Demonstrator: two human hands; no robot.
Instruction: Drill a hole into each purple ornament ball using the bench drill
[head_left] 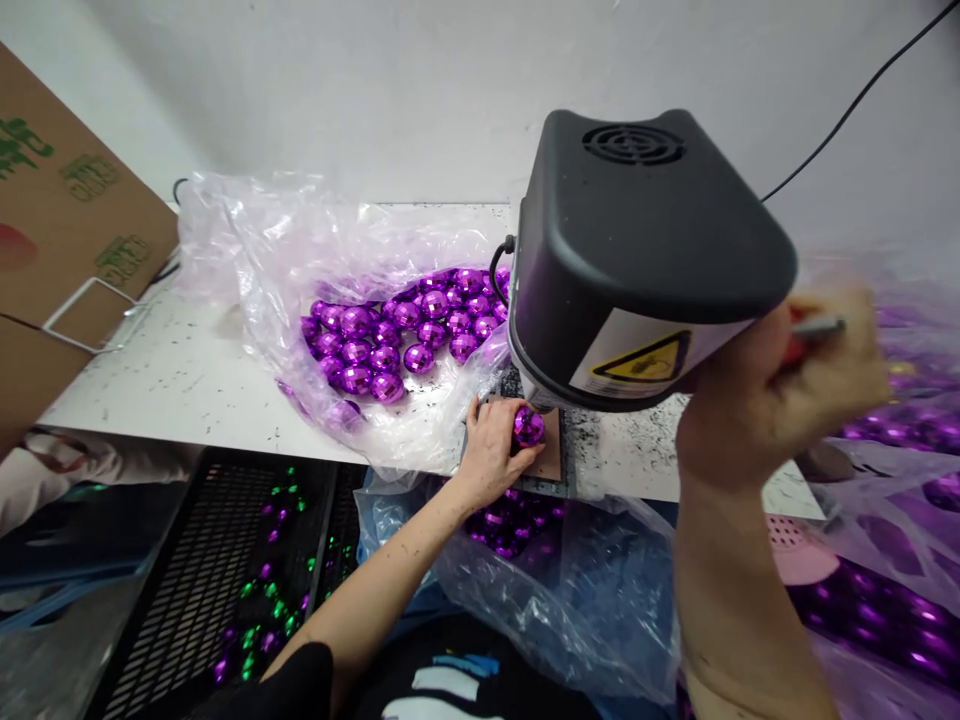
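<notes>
My left hand pinches a shiny purple mirror-faceted ball between thumb and fingers. The ball rests at a brown pad on the base of a black bench machine, below its housing. My right hand is raised at the housing's right side, blurred, its fingers closed around a red and grey handle. Most of that handle is hidden by the fingers. The machine's working tip is hidden under the housing.
Many purple balls lie in an opened clear plastic bag on the white table. Below the edge hangs another bag. A cardboard box stands left, a black crate below. More purple balls are at right.
</notes>
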